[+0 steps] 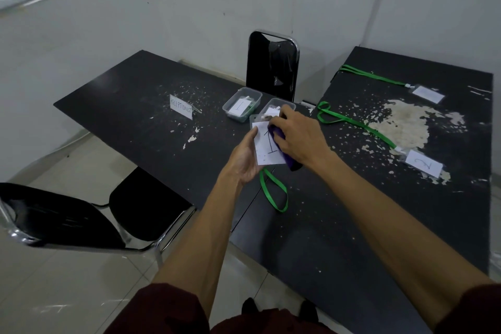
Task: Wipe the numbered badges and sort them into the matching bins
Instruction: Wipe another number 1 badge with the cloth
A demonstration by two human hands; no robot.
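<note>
Both forearms bare, reaching forward and converging. Palm up, the left grip holds a badge, thumb along its near edge, fingers hidden beneath. Knuckles up, the right grip curls round a purple cloth, pressing it onto the badge face. Wrists apart.

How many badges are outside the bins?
3: badge 1 in the left hand; badge 2 on the right table, near side; an unreadable badge at its far end. The bins may hold more, partly hidden.

Short maroon sleeves, black shoes
</note>
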